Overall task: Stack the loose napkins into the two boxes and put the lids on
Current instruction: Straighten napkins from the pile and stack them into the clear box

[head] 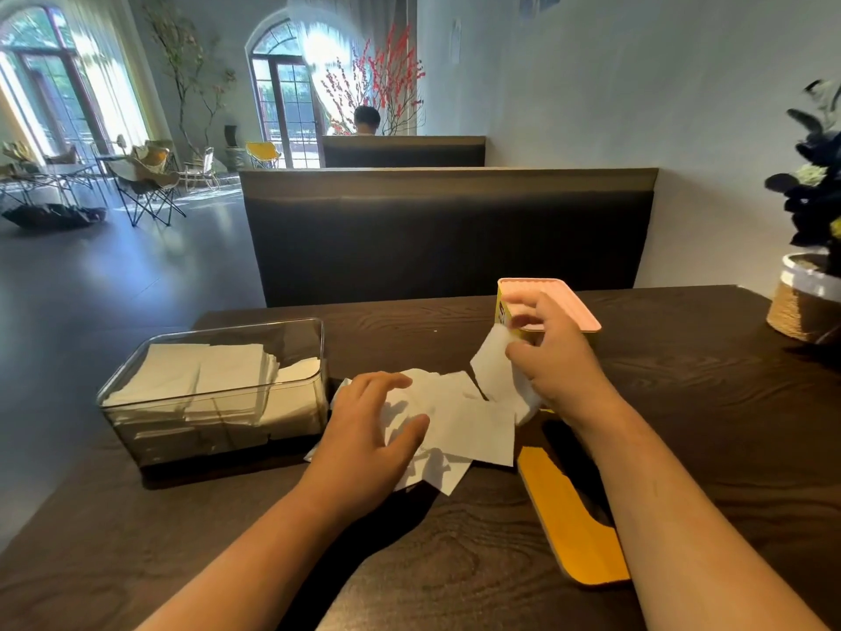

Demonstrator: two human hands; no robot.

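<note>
Napkins were my whole concern, and from the near edge of the table [682, 403] outward things stood like this. Closest to me, on the right, the yellow lid [578, 526] lay flat with its long axis running away from me, partly under my right forearm. Just beyond it, in the middle, the loose napkins [459, 425] sprawled in an overlapping heap. My left hand [368, 430] rested on the heap's left side, fingers spread and relaxed, gripping nothing. My right hand [559, 357], at the heap's far right corner, pinched a small bunch of napkins [493, 362] between thumb and fingers, lifted off the wood. Left of the heap and touching it stood the clear box [182, 444], its long side parallel to the near edge, already well filled; I saw no lid for it. Directly past my right hand, toward the far edge, stood the yellow box [578, 311] with its pink rim, open on top. I judged that the bunch belonged there: that box lay straight ahead of the right hand, much nearer to it than to the left.
</note>
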